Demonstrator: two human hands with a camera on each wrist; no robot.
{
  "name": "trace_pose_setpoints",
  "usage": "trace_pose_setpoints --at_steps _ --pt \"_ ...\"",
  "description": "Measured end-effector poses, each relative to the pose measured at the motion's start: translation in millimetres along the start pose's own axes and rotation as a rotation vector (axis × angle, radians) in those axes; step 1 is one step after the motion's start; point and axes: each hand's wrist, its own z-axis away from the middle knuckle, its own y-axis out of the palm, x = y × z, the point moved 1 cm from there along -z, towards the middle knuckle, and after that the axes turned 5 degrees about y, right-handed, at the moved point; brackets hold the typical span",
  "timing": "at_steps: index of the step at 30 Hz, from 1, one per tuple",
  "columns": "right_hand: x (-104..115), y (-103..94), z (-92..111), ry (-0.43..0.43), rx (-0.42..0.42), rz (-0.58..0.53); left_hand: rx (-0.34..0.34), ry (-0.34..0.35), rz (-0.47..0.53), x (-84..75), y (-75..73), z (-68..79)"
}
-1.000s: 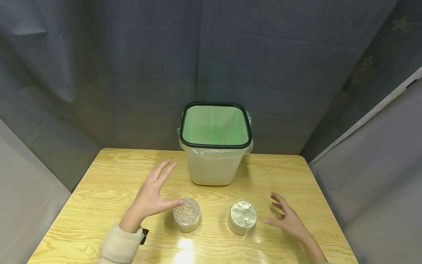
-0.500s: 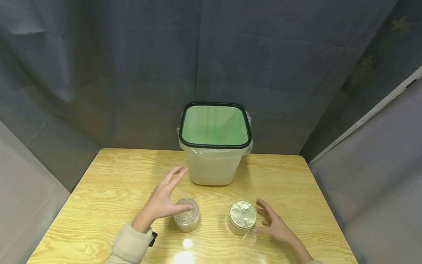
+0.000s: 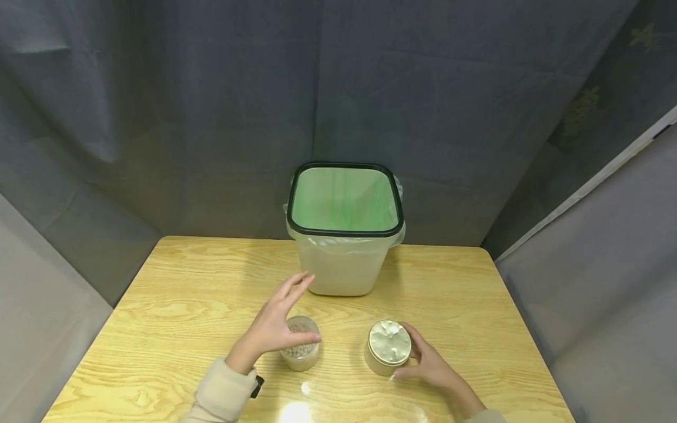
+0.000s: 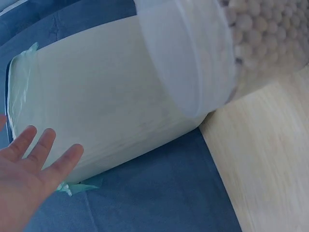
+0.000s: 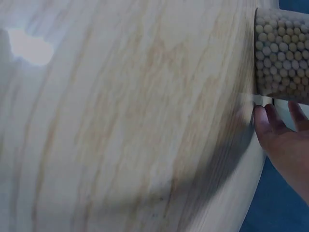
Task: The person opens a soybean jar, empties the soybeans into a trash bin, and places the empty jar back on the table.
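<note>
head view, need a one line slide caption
Left hand by clear round plastic jar of beige beads, right hand at round gold-topped container

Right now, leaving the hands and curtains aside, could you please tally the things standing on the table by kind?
Round containers: 2, a jar of pale beads and a metallic-topped canister
Bag-lined bin: 1
Total: 3
</note>
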Motion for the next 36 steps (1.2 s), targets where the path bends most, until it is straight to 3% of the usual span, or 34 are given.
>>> trace_pose_setpoints --at_steps 10,17,26,36 --pt "-3.5 9.7 -6.7 0.115 -0.045 -0.080 0.009 -0.002 0.020 1.4 9.6 3.9" --pt "-9.4 13.7 -12.7 0.094 -0.029 -0.120 0.024 0.029 0.076 1.6 13.1 4.7" --pt "-4.3 14.5 -11.5 0.056 -0.120 0.060 0.074 0.002 0.158 1.1 21.1 4.3" --pt "11.0 12.0 -0.7 0.053 -0.204 -0.011 0.098 -0.022 0.188 0.3 29.0 4.0"
